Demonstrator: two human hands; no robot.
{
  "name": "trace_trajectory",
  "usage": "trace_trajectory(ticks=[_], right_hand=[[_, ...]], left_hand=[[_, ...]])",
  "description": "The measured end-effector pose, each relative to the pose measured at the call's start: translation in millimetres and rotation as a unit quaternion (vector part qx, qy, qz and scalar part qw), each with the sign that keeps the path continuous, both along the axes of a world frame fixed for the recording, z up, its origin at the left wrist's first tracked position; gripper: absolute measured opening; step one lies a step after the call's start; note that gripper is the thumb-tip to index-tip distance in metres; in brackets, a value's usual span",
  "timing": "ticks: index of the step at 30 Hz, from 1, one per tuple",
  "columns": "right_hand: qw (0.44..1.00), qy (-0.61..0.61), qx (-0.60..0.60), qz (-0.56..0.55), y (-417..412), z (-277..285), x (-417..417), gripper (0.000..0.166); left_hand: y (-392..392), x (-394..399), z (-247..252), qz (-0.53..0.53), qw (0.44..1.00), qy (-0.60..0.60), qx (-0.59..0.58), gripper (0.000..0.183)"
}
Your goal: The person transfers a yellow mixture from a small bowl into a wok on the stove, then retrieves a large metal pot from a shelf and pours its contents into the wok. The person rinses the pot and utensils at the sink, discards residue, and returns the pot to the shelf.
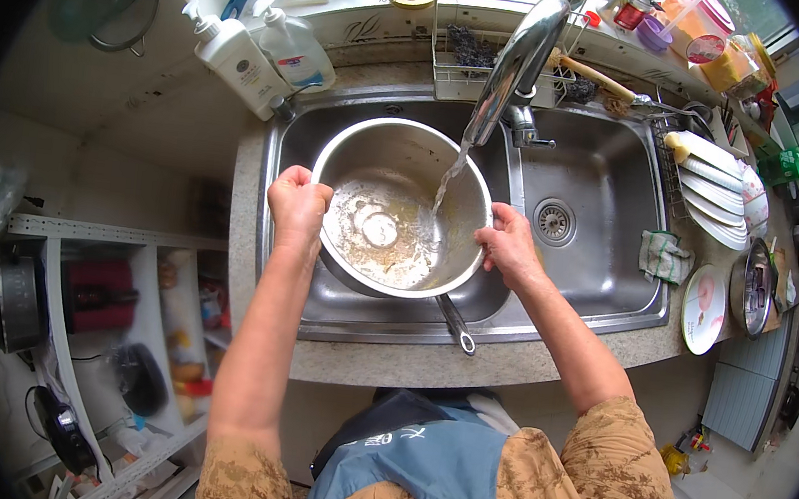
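Observation:
A deep metal pot (pixel 396 278) is held over the left basin of a steel double sink (pixel 595 197). Both of my hands grip it from opposite sides: my left hand (pixel 298 208) at its left side, my right hand (pixel 510 243) at its right rim. Water (pixel 453 175) runs from the chrome faucet (pixel 514 64) into the pot, whose bottom shows wet, brownish residue. Beneath the pot, a metal handle (pixel 457 325) sticks out over the sink's front edge; the rest of that item is hidden.
Two pump bottles (pixel 240 65) stand behind the sink's left corner. A wire rack (pixel 453 83) with scouring pads is behind the faucet. To the right are a folded cloth (pixel 665 257), stacked plates (pixel 713 187), an oval plate (pixel 704 311) and a metal bowl (pixel 753 287).

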State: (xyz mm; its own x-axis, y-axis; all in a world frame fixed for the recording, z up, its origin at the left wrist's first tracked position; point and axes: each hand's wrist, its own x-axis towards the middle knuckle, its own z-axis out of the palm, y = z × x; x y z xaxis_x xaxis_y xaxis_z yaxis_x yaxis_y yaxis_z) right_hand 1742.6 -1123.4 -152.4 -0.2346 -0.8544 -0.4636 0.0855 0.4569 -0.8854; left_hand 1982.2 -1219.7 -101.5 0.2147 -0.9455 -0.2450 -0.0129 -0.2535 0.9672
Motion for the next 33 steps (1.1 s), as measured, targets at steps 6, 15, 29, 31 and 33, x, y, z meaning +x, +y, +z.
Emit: trace_trajectory(ticks=[6, 15, 29, 31, 33], right_hand=[[0.996, 0.061, -0.062, 0.009, 3.2, 18.7, -4.2, 0.028], [0.974, 0.148, -0.166, 0.036, -15.8, 28.7, 1.6, 0.036], [0.960, 0.192, -0.195, 0.056, -28.7, 51.0, 8.9, 0.035], [0.962, 0.185, -0.194, 0.060, -31.5, 51.1, 11.5, 0.037], [0.971, 0.160, -0.173, 0.049, -32.7, 57.1, 15.6, 0.038]], left_hand=[[10.4, 14.7, -34.0, -0.026, 1.000, 0.013, -0.005, 0.025], [13.9, 32.6, -71.2, -0.020, 1.000, -0.013, -0.016, 0.026], [21.3, 26.5, -98.3, 0.011, 0.997, 0.066, -0.026, 0.030], [16.6, 27.0, -104.6, 0.014, 0.998, 0.050, -0.024, 0.034], [10.0, 24.3, -110.6, 0.000, 1.000, 0.014, -0.027, 0.035]])
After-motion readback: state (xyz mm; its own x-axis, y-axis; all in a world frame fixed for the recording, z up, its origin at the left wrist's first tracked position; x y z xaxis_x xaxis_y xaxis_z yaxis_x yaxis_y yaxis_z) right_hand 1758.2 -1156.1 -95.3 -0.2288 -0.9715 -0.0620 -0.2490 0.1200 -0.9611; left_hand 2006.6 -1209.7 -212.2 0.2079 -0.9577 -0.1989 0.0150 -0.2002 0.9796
